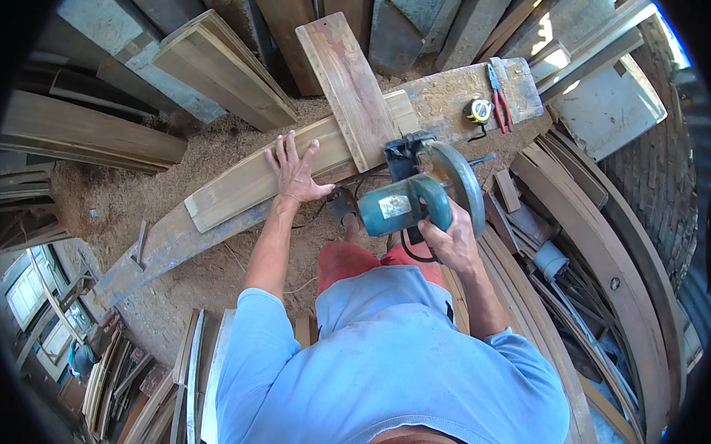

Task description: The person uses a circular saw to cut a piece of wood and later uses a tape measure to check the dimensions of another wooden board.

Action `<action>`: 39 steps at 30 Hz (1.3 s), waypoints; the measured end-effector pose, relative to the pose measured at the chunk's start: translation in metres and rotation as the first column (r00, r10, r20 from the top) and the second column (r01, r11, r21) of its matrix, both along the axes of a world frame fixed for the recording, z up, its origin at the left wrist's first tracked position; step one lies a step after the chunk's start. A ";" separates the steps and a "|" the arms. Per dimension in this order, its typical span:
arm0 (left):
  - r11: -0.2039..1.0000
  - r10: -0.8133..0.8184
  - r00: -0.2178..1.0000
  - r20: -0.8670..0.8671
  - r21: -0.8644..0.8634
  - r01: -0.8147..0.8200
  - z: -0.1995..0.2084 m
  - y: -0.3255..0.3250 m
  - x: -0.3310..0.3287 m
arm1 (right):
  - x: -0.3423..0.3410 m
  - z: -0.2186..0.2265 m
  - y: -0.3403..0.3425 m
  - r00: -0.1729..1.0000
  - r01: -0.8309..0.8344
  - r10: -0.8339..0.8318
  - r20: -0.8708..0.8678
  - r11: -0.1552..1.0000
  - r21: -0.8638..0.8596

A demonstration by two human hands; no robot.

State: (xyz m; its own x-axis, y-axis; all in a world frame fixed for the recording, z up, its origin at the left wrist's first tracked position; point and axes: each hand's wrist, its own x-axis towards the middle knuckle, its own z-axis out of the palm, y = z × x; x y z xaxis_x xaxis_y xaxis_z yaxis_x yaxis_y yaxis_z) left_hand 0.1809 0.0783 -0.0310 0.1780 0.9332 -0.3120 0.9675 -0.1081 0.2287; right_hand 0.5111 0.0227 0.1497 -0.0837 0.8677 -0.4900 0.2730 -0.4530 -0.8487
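My right hand (pixel 451 235) is wrapped round the rear handle of a teal circular saw (pixel 395 206). The saw's round guard (pixel 460 179) faces right, and its base is at the right end of a pale plank (pixel 255 175). That plank lies along a long, narrow bench (pixel 167 235). With fingers spread, my left hand (pixel 296 170) presses flat on the plank's near edge, left of the saw. A darker board (pixel 348 89) lies crosswise over the plank, its near end beside the saw. The guard and motor hide the blade.
On the bench's right end are a yellow tape measure (pixel 478 110), red-handled pliers (pixel 500 102) and a screwdriver (pixel 481 159). Stacked boards (pixel 224 69) lean at the far side, and long timbers (pixel 598 238) lie to the right. Sawdust (pixel 106 190) covers the ground; a cord (pixel 318 213) hangs below the bench.
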 end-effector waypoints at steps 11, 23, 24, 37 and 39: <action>0.999 -0.015 1.000 0.001 0.031 0.015 -0.005 -0.001 -0.001 | 0.037 -0.020 -0.026 0.986 0.165 -0.163 0.028 0.981 -0.098; 1.000 0.017 1.000 -0.004 -0.020 -0.017 0.001 0.001 0.001 | -0.010 -0.004 0.014 0.991 0.017 -0.032 -0.127 0.993 -0.117; 0.999 0.022 1.000 -0.005 -0.031 -0.022 0.003 0.002 0.001 | -0.015 -0.005 0.017 0.991 0.002 -0.018 -0.130 0.993 -0.120; 0.999 0.042 0.999 0.034 -0.017 -0.041 -0.004 0.001 -0.002 | -0.060 -0.041 0.032 0.987 -0.085 0.085 -0.136 0.996 0.008; 0.999 0.032 0.999 0.034 -0.004 -0.032 -0.007 0.000 -0.003 | -0.063 -0.045 0.037 0.985 -0.082 0.087 -0.149 0.996 0.039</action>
State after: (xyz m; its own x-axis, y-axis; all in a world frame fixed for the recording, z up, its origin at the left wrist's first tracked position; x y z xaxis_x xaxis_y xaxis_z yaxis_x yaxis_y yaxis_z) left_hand 0.1781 0.0787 -0.0378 0.1585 0.9376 -0.3095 0.9620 -0.0760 0.2623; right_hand 0.4478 0.0592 0.1043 -0.2276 0.8698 -0.4378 0.1773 -0.4051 -0.8969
